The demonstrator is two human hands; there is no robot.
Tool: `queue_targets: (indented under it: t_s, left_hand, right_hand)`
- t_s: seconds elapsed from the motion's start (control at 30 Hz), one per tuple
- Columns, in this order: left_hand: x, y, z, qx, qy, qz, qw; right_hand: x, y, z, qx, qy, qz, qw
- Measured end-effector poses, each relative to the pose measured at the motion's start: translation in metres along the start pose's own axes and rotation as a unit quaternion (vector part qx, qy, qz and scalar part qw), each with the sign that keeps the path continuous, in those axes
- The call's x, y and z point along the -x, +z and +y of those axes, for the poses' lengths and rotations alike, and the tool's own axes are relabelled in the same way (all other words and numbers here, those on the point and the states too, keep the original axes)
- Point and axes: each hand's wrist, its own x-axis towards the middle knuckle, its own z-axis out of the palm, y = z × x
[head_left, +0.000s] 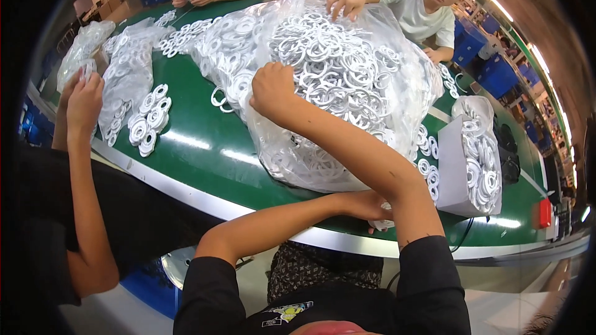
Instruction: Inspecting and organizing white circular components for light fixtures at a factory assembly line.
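Observation:
A large clear plastic bag (264, 142) full of white plastic rings (341, 68) stands on the table before me. My right hand (273, 92) is closed in a fist at the bag's left rim and seems to grip the film; its fingertips are hidden. Crossing beneath my right arm, my left hand (367, 205) is at the table's near edge. It is closed around a white round plastic part (386, 216), which my right forearm partly covers. More white round parts (428, 177) lie just beyond it, beside an open white box (450, 170) filled with similar pieces.
The green table (205, 130) has a pale metal edge. At left, a co-worker's hands (85, 96) are raised near smaller bags and loose discs (149, 118). Across the table, another person's hand (349, 1) reaches to the big bag. A red box (545, 213) sits far right.

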Motion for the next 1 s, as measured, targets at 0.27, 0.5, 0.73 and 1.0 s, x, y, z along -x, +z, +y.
queue_targets:
  t_s: [0.27, 0.5, 0.73, 1.0]
  left_hand:
    - [-0.006, -0.002, -0.006, -0.041, -0.019, 0.029, 0.999]
    - [0.001, -0.004, 0.013, 0.008, -0.12, 0.005, 0.993]
    - [-0.003, -0.007, -0.007, -0.094, -0.115, 0.015, 0.989]
    - [0.0, -0.005, -0.009, -0.132, 0.058, 0.04, 0.989]
  right_hand:
    - [-0.015, 0.025, 0.008, -0.213, -0.004, 0.016, 0.977]
    - [-0.017, 0.022, 0.005, -0.416, 0.031, 0.134, 0.899]
    - [-0.026, -0.034, -0.024, -0.633, 0.065, 0.326, 0.699]
    - [0.011, -0.047, -0.04, -0.508, -0.202, 0.326, 0.772]
